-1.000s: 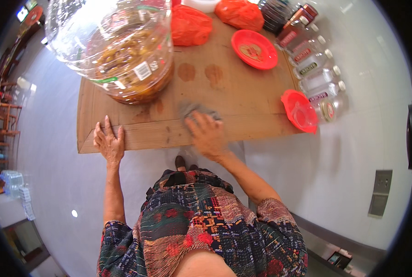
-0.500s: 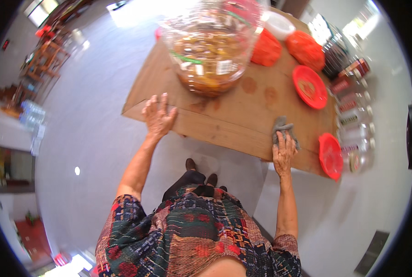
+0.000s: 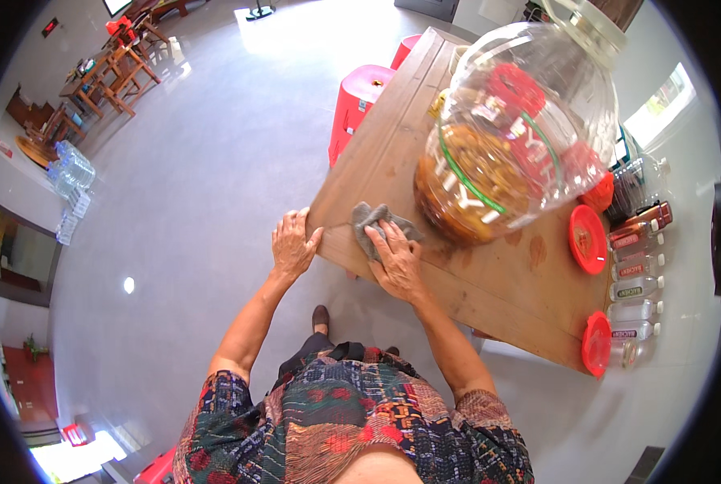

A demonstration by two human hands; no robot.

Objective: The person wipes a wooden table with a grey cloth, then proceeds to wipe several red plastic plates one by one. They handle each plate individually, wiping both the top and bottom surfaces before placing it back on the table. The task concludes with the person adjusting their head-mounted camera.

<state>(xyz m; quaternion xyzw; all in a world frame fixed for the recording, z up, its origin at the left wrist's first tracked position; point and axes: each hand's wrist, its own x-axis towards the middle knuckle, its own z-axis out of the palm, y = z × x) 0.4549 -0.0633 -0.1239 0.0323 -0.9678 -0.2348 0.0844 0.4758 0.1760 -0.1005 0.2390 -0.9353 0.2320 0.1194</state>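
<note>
My right hand (image 3: 397, 262) presses a crumpled grey cloth (image 3: 370, 216) onto the wooden table (image 3: 505, 315), near its front left corner. The fingers lie over the cloth and pin it down. At the corner itself my left hand (image 3: 294, 244) rests on the table edge, fingers stretched out, holding nothing. Just beyond the cloth stands a large transparent plastic jug (image 3: 477, 181) with a white cap, partly filled with brownish-yellow contents. Wet-looking brown marks (image 3: 538, 252) show on the wood to the jug's right.
A red plate (image 3: 589, 239) and a red bowl (image 3: 596, 344) sit along the table's right side. Several bottles (image 3: 636, 268) stand beyond them by the wall. A pink stool (image 3: 359, 101) stands at the table's left. Wooden furniture (image 3: 118, 77) is far left.
My right hand has carried the cloth leftward from the table's right side to near the left corner. My left hand now rests at that corner. The view has shifted, with the jug appearing farther right.
</note>
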